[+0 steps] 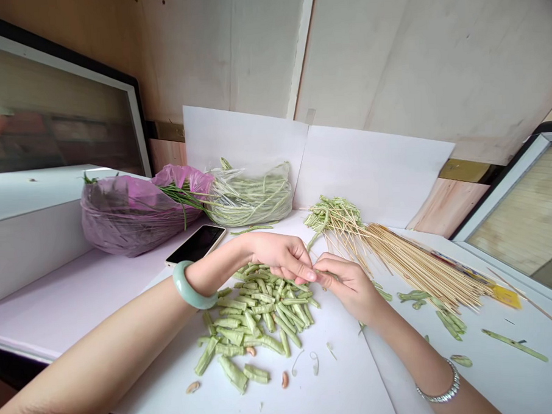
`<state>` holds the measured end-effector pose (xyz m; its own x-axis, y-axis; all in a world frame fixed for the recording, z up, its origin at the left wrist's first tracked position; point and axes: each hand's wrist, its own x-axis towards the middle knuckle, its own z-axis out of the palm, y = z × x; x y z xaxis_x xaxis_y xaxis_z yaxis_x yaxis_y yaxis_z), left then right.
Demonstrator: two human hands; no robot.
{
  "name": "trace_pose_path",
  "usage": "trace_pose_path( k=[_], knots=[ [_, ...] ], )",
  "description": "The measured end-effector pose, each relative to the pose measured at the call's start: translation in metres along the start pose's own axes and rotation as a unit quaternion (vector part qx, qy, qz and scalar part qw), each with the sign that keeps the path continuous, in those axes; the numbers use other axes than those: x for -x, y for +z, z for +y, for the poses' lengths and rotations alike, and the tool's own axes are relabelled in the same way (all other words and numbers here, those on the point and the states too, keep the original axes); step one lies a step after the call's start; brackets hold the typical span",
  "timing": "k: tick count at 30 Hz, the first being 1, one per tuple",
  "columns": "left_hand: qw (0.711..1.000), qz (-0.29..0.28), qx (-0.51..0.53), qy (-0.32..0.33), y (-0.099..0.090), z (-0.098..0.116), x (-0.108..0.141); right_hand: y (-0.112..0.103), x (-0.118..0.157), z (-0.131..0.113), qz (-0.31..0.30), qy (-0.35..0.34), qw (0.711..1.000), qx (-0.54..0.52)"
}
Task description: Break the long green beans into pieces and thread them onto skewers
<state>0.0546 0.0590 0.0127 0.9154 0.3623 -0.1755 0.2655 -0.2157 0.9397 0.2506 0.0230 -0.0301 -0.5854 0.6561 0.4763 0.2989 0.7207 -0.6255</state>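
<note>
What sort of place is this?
Probably a small food-preparation corner: short green bean pieces, a bundle of thin pale wooden skewers and a translucent purple plastic bag share a flat white surface.

On white table [100,282]: beans [252,325]; skewers [425,267]; phone [196,243]

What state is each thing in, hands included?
Left hand: fingers curled, contents unclear
Right hand: fingers curled, contents unclear
Bean pieces: short, loosely heaped
Phone: flat, screen dark
Clear bag: filled with long beans
Purple bag: filled, greens poking out
Skewers: lying loosely bunched
Skewered beans: piled together
</note>
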Motion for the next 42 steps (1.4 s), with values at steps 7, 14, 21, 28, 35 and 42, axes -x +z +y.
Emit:
trace_pose_path(
  k=[7, 14, 21, 28, 35, 42],
  knots=[
    [0.987, -0.144, 0.029, -0.059, 0.001, 0.008, 0.010, -0.007, 0.003, -0.012, -0.058, 0.034, 0.981, -0.184],
    [0.985, -0.007, 0.168, 0.044, 0.000, 0.003, 0.009, -0.022, 0.004, 0.009, 0.130, 0.069, 0.982, -0.121],
    [0.958, 0.109, 0.264, -0.011, -0.004, -0.013, -0.007, -0.005, 0.003, 0.011, 0.100, 0.122, 0.978, -0.133],
    [0.951, 0.124, 0.282, -0.029, -0.003, -0.016, -0.008, -0.009, 0.004, 0.005, 0.105, 0.053, 0.991, -0.057],
    [0.967, 0.102, 0.231, -0.042, -0.003, -0.019, -0.010, 0.005, 0.003, 0.013, 0.107, 0.032, 0.990, -0.091],
    [0.990, 0.064, 0.074, -0.098, 0.007, -0.014, -0.015, 0.015, 0.005, 0.005, 0.139, 0.086, 0.983, -0.086]
  ],
)
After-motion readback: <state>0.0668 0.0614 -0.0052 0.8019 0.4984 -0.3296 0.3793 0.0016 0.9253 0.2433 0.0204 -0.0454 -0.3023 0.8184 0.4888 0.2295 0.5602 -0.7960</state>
